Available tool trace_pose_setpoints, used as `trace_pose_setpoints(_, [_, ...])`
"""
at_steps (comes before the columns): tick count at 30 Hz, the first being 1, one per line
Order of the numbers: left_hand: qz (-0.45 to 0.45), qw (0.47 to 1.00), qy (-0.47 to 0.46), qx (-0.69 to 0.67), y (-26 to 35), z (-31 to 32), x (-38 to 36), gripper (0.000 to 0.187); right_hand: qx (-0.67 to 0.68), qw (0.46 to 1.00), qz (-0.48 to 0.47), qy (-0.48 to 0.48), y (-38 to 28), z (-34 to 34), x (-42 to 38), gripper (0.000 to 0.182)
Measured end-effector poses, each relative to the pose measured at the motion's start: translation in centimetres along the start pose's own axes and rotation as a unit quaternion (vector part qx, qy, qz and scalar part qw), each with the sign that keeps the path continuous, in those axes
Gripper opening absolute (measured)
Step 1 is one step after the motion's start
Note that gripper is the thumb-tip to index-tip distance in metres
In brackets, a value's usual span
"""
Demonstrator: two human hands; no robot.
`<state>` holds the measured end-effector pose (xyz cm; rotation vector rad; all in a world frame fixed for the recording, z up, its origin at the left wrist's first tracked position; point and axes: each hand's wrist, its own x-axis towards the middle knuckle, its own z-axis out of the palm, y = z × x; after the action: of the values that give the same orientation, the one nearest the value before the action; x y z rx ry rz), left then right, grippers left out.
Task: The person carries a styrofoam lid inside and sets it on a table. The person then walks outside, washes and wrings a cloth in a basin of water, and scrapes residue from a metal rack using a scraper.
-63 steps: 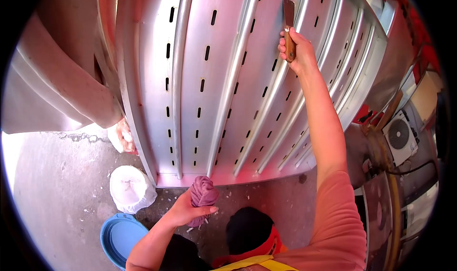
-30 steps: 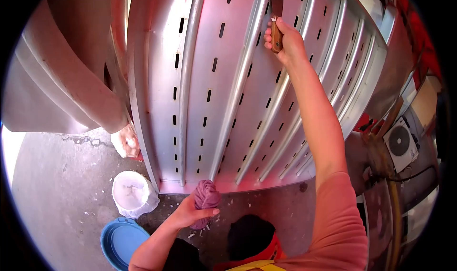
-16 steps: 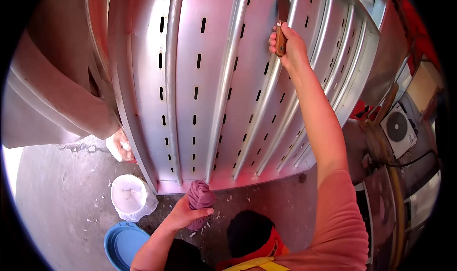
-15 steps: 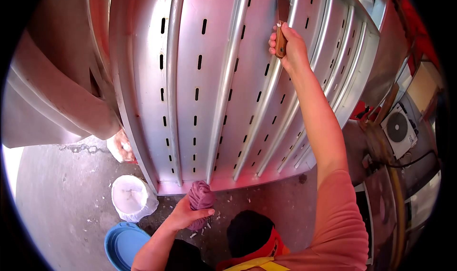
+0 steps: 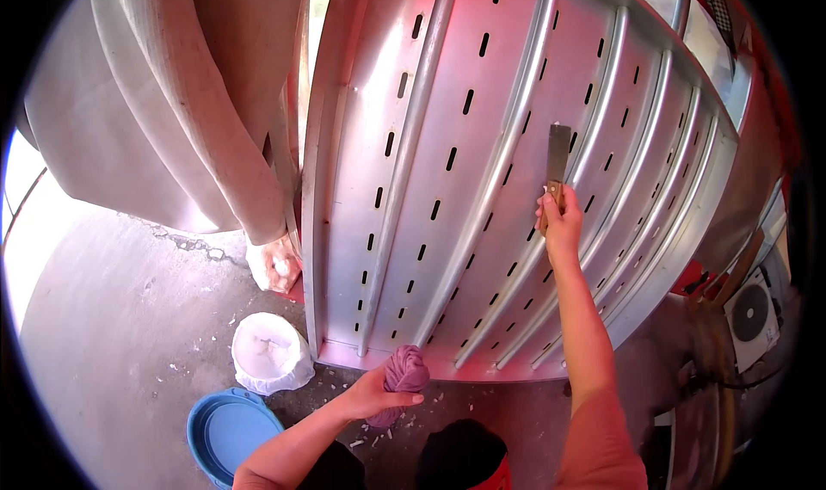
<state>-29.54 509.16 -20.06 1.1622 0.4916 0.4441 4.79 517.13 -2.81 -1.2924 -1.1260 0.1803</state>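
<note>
My right hand (image 5: 561, 225) grips the wooden handle of a scraper (image 5: 556, 165), whose flat blade points up and lies against a large ribbed metal panel (image 5: 447, 86) with rows of slots. My left hand (image 5: 372, 395) holds a bunched purple rag (image 5: 404, 374) low down, near the panel's bottom edge. Small white flakes lie on the concrete below the rag.
A white-lined bucket (image 5: 271, 352) and a blue basin (image 5: 228, 430) stand on the concrete floor (image 5: 112, 335) at the lower left. A curved metal sheet (image 5: 181, 103) leans to the left. A machine with a round fan (image 5: 755, 311) sits at the far right.
My right hand with the scraper has come down the panel from its upper part to mid-height. The view has shifted, showing more floor. My left hand still holds the rag.
</note>
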Motion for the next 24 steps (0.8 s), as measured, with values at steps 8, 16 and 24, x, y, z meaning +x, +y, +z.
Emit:
trace_pose_setpoints(8, [0.028,0.999,0.015,0.002,0.6,0.6,-0.2,0.048,-0.019,0.999,-0.006,-0.031,2.6,1.0,-3.7,0.022])
trace_pose_setpoints(16, [-0.020,0.999,0.025,0.010,-1.1,-0.1,0.6,0.045,0.233,0.970,0.045,0.042,4.6,-5.7,-5.0,0.022])
trace_pose_setpoints(24, [-0.041,0.999,0.012,0.001,-1.9,0.5,2.0,0.044,0.255,0.960,0.115,0.005,0.8,-10.3,3.1,0.029])
